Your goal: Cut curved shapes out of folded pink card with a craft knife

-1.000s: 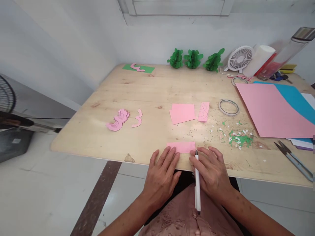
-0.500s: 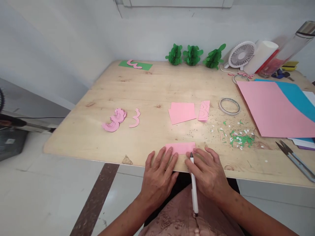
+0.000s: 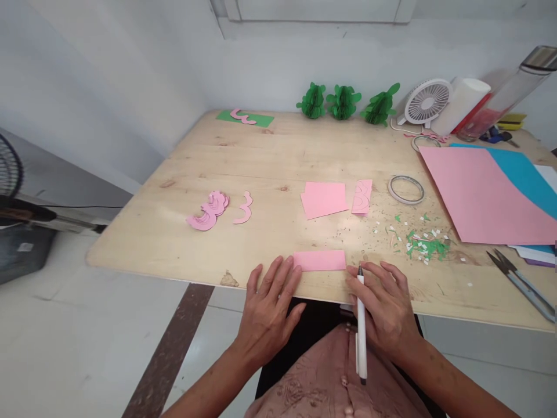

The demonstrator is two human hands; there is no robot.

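A pink paper strip (image 3: pixel 319 260) lies flat near the table's front edge. My left hand (image 3: pixel 266 310) rests palm down at its left end, fingers spread, with the fingertips at the strip's edge. Just past the right end is my right hand (image 3: pixel 387 307), holding a white pen (image 3: pixel 361 325) with its dark tip pointing away from me. Beyond the strip are a small stack of pink paper pieces (image 3: pixel 325 199) and a narrow folded pink piece with curved drawn lines (image 3: pixel 362 196). To the left lie a pile of wavy pink cutouts (image 3: pixel 209 212) and a single wavy cutout (image 3: pixel 244 209).
Scissors (image 3: pixel 520 284) lie at the right, near large pink paper (image 3: pixel 487 194). Paper scraps (image 3: pixel 429 247) and a tape roll (image 3: pixel 405 190) are closer in. Green paper figures (image 3: pixel 343 103), a small fan (image 3: pixel 429 101) and a glass bottle (image 3: pixel 505 96) stand at the back.
My hands have moved apart, the left one leftward and the right one rightward with the pen, uncovering more of the pink strip. The camera view has shifted slightly.
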